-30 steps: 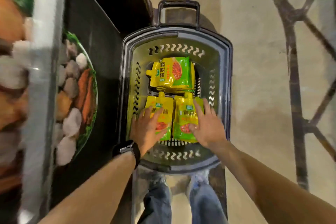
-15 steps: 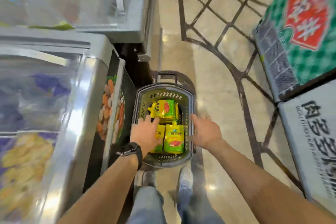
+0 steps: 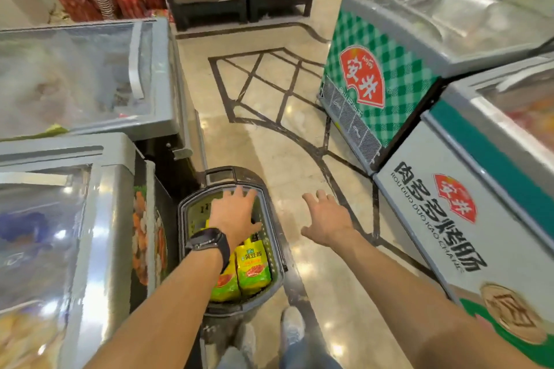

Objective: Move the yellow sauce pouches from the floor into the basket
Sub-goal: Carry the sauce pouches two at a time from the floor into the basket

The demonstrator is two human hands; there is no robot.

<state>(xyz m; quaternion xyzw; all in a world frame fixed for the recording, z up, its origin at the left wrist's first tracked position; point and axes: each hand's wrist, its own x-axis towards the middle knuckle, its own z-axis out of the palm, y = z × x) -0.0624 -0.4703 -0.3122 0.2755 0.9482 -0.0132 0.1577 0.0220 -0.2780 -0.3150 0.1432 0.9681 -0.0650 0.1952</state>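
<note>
**Hands come up out of the basket**

A second ago both hands lay flat on the yellow sauce pouches (image 3: 253, 266). Now they have risen clear, and the view has pulled back as the person straightens up. The left hand (image 3: 235, 214) hovers above the far half of the basket (image 3: 279, 252), fingers straight and spread, holding nothing. The right hand (image 3: 326, 219) hangs out to the right of the basket over the floor (image 3: 269, 129), also spread and empty. Two pouches lie side by side in the basket's near end, their long axes running along its length. The left wrist covers part of one, and whatever lies further in is hidden under that hand. From the left hand the pouches sit below and back toward the person, so it is the nearer of the two. I see no pouch on the floor round the basket, so the job looks done, or nearly.
</note>
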